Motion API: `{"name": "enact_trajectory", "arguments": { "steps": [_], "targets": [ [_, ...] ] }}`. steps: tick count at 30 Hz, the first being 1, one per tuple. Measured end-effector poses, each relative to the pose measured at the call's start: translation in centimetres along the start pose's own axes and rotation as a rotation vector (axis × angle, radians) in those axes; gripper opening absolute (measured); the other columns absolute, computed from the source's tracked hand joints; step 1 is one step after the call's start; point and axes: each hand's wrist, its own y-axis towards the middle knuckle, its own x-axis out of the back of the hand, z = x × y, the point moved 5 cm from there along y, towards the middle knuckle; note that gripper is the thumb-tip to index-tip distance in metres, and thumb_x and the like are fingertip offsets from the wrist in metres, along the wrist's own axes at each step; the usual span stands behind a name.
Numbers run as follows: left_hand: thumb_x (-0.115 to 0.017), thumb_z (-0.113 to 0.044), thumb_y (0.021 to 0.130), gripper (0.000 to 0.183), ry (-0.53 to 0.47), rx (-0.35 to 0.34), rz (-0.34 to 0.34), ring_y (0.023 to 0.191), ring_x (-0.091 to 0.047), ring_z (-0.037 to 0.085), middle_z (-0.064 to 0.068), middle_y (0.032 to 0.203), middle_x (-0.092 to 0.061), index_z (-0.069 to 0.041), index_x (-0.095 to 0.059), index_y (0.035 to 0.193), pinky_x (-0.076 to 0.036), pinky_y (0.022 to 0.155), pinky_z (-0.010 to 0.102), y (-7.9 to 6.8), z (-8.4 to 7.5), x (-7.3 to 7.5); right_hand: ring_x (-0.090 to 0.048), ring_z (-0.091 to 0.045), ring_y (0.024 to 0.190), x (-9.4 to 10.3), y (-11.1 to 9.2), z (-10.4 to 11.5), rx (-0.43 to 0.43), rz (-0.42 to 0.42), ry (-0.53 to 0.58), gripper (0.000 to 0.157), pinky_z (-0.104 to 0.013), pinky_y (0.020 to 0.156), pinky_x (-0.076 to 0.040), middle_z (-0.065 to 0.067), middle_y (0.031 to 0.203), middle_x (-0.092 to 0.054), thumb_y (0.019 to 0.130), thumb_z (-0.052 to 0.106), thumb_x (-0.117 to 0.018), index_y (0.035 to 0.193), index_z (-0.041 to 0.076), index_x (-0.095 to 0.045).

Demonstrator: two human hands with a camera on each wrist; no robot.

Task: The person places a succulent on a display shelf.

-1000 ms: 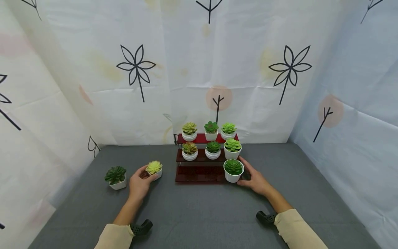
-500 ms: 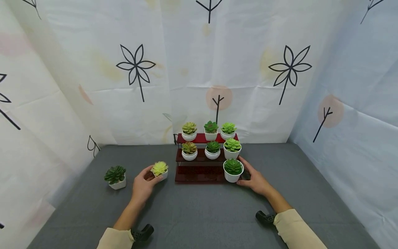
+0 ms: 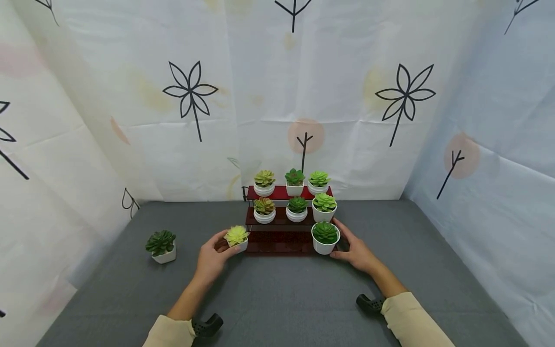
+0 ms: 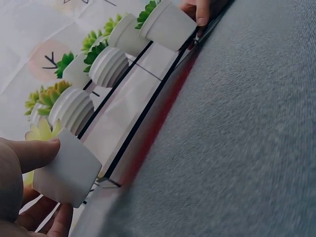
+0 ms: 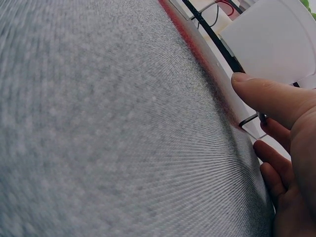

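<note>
My left hand (image 3: 212, 258) pinches a white square pot with a pale yellow-green succulent (image 3: 236, 236), thumb on one side and fingers on the other. In the left wrist view the pot (image 4: 69, 168) tilts near the left end of the tiered plant stand (image 3: 279, 243). My right hand (image 3: 357, 253) grips the stand's right end, the thumb (image 5: 266, 94) at the front edge and the fingers round the side. Beside it, a round white pot with a dark green succulent (image 3: 325, 238) stands at the right of the lowest tier. Several potted succulents fill the two upper tiers.
A dark green succulent in a white pot (image 3: 162, 246) stands on the grey cloth (image 3: 277, 299) to the left. A printed white curtain (image 3: 260, 96) hangs behind the stand and along both sides. A black cord loop (image 3: 129, 202) hangs at the back left.
My left hand has carried the yellow-green succulent rightward, up to the left end of the stand's lowest tier. My right hand has stayed at the stand's right end.
</note>
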Motion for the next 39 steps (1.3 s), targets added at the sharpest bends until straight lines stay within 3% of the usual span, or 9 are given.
{"name": "enact_trajectory", "arguments": {
  "steps": [12,19,29,39],
  "targets": [
    [-0.077,-0.008,0.084,0.061,0.005,-0.033,0.024,0.111,-0.060,0.035,0.022,0.123,-0.059,-0.001,-0.052,0.139,-0.054,0.082,0.033,0.3,0.0,-2.0,-0.032,-0.044,0.136,0.0,-0.3,-0.2,0.004,-0.003,0.006,0.096,-0.063,0.105,-0.026,-0.022,0.152,-0.032,0.079,0.017,-0.081,0.156,0.013,-0.023],
    [-0.077,-0.012,0.084,0.060,0.068,-0.041,0.031,0.114,-0.058,0.036,0.022,0.128,-0.058,-0.003,-0.051,0.138,-0.052,0.087,0.045,0.4,-0.5,-3.0,-0.035,-0.045,0.134,0.1,-0.3,0.0,-0.003,-0.001,-0.003,0.097,-0.064,0.104,-0.027,-0.024,0.151,-0.034,0.079,0.017,-0.081,0.155,0.013,-0.023],
    [-0.081,-0.022,0.081,0.055,0.235,-0.077,0.011,0.115,-0.055,0.034,0.015,0.123,-0.061,-0.007,-0.059,0.129,-0.046,0.091,0.051,0.3,-1.3,-4.0,-0.037,-0.043,0.134,-0.1,0.0,-0.3,-0.005,0.001,0.000,0.097,-0.064,0.104,-0.027,-0.021,0.151,-0.035,0.079,0.017,-0.082,0.156,0.016,-0.023],
    [-0.084,-0.026,0.077,0.052,0.384,-0.141,-0.016,0.100,-0.052,0.029,0.005,0.105,-0.067,-0.009,-0.065,0.123,-0.035,0.090,0.051,0.4,-2.1,-5.1,-0.037,-0.042,0.134,-0.1,-0.1,0.4,-0.014,0.001,0.035,0.097,-0.062,0.105,-0.027,-0.020,0.151,-0.036,0.078,0.014,-0.082,0.156,0.016,-0.023]
  ]
}}
